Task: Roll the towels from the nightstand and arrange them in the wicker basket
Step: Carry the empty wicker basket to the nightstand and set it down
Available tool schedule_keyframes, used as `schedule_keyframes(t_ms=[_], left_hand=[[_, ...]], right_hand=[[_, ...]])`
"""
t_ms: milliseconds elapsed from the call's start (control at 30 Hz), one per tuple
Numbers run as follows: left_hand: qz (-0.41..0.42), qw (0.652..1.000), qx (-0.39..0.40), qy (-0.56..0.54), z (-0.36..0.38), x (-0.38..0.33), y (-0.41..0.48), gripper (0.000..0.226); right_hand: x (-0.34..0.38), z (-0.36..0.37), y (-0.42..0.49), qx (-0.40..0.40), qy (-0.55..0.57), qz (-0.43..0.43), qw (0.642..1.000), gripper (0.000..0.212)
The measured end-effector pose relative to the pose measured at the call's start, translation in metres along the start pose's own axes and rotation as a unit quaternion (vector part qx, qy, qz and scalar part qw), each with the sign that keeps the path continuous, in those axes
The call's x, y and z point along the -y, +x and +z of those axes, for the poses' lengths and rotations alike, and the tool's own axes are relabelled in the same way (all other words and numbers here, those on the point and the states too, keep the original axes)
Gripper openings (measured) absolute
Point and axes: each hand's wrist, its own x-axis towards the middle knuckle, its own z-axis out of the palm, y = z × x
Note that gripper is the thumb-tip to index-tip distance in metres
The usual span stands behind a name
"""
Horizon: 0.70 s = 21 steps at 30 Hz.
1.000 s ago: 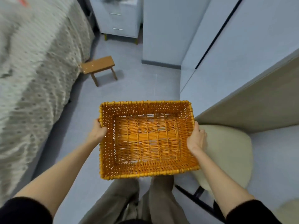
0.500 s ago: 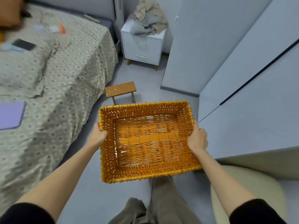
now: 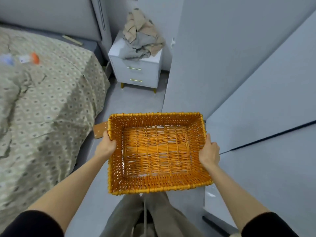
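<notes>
A bed [image 3: 42, 108] fills the left side. Its soft, creased cover is beige with a repeating pattern of small dots, and a grey padded headboard [image 3: 51, 16] stands behind it. A small orange object [image 3: 35, 58], too blurred to identify, lies near the head of the bed.

Just right of the bed, the flat brown top of a wooden stool [image 3: 100, 130] pokes out from behind the basket's far left corner.

The left hand [image 3: 106, 145] grips the left wall of the wicker basket [image 3: 159, 184], with its thumb hooked over the rim. The basket is rectangular and shallow, woven from glossy orange-brown strands. Its base is an open lattice with nothing in it. It is held level in the air above the grey floor, in front of the person's olive trousers [image 3: 130, 216].

Well beyond the basket, a white boxy nightstand [image 3: 142, 74] with two drawers, thin gold handles and gold legs stands beside the bed. On its top the towels [image 3: 142, 36] sit in a rumpled heap of tan and grey cloth, unrolled.

The right hand [image 3: 209, 153] clasps the basket's right wall, fingers curled round the outside.

Smooth, pale grey cabinet panels [image 3: 248, 65] with a dark seam take up the right side.
</notes>
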Motion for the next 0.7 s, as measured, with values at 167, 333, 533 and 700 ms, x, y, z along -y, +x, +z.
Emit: schedule_keyframes(t_ms=[167,333,533,700], left_hand=[[0.016,0.999,0.005,0.035,0.019,-0.078,0.072,0.038],[0.005,0.997,0.057,0.042,0.059,-0.133,0.154,0.044],[-0.001,0.991,0.095,0.09,0.107,-0.179,0.234,0.043],[-0.014,0.983,0.086,0.16,0.163,-0.188,0.283,0.038]], right_hand=[[0.013,-0.019,0.079,-0.007,-0.004,0.02,1.0,0.067],[0.013,-0.008,0.156,-0.009,0.021,0.059,0.998,0.067],[0.013,0.011,0.235,0.01,0.002,0.119,0.993,0.073],[-0.003,0.044,0.287,0.034,-0.017,0.145,0.989,0.079]])
